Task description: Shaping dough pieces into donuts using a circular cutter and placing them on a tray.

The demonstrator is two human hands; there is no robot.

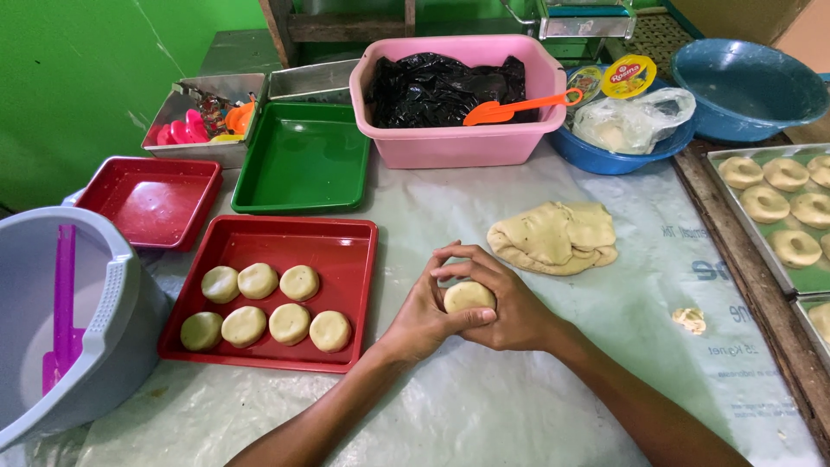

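- Head view, hands: the left hand [425,311] and the right hand [510,307] met at the near middle of the table, fingers closed together round one dough ball [468,297]. Both were clamped on it, the left cupping from the left side, the right wrapping over the top and right side.
- Head view, the held piece: the dough ball sat between the two palms, just above the plastic table cover [484,406]; whether it touched the cover could not be told. It looked round and slightly flattened, with no clear long axis, its pale face turned up toward the camera.
- Head view, to the left: the red tray [346,233] lay just left of the hands, holding seven shaped dough pieces [268,304] in two rows, three far and four near. Bare tray floor showed on its far side. The left hand was the nearer one to this tray.
- Head view, far right of the hands: the dough slab [554,237] lay folded on the cover, near but apart from the hands, closer to the right hand.
- Head view, right edge: a metal tray of ring-shaped dough [782,207] stood well apart from the hands, and a small dough scrap [689,320] lay between it and the right forearm.
- Head view, far side: a pink tub [450,138], a green tray [303,160] and a smaller red tray [151,201] stood beyond reach of the closed hands.
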